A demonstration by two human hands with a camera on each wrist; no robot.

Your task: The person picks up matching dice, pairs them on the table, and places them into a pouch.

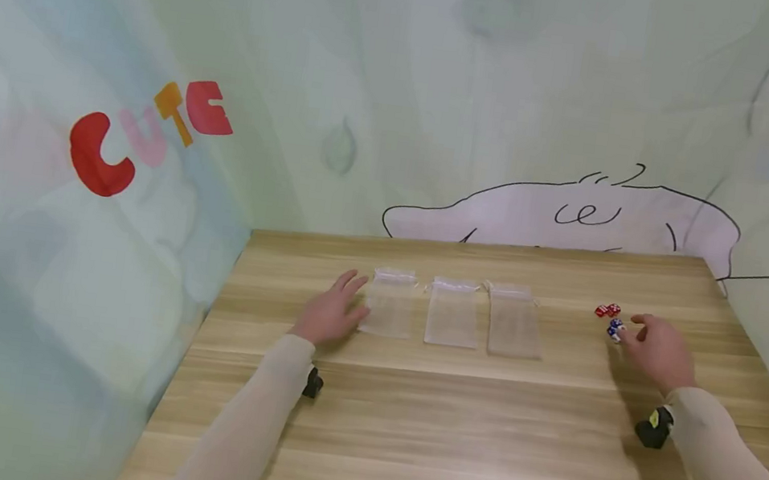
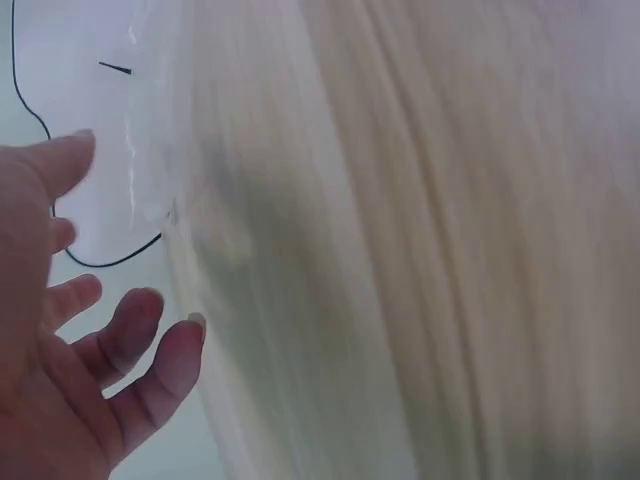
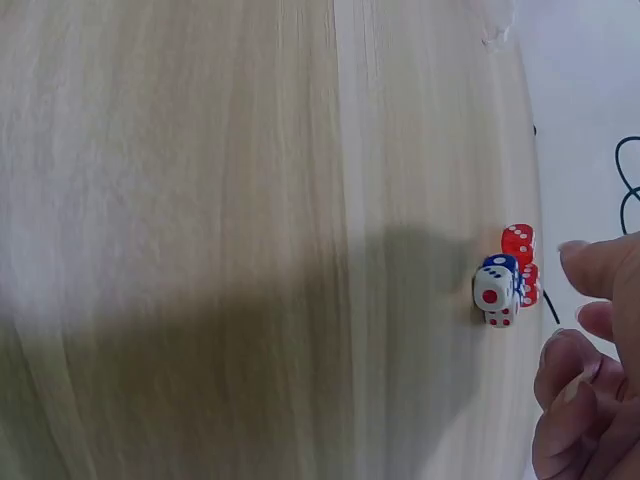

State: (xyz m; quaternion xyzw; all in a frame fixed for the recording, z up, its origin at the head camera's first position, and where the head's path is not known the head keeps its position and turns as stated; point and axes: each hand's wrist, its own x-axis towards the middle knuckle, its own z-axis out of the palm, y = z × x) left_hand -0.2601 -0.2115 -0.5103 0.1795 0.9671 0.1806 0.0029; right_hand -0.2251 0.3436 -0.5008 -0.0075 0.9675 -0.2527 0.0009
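Note:
Several small dice sit together at the right of the table: red dice behind, blue dice and white dice in front. My right hand hovers just right of them, fingers loosely bent. The right wrist view shows a gap between its fingertips and the dice. Three sheer white drawstring pouches lie flat in a row: a left pouch, a middle pouch and a right pouch. Beside the left pouch is my left hand, fingers spread, its thumb at the pouch's edge; contact is unclear.
The wooden table meets a wall covering with cartoon prints at its back and left. A dark wrist camera is strapped under the right wrist, another camera at the left wrist.

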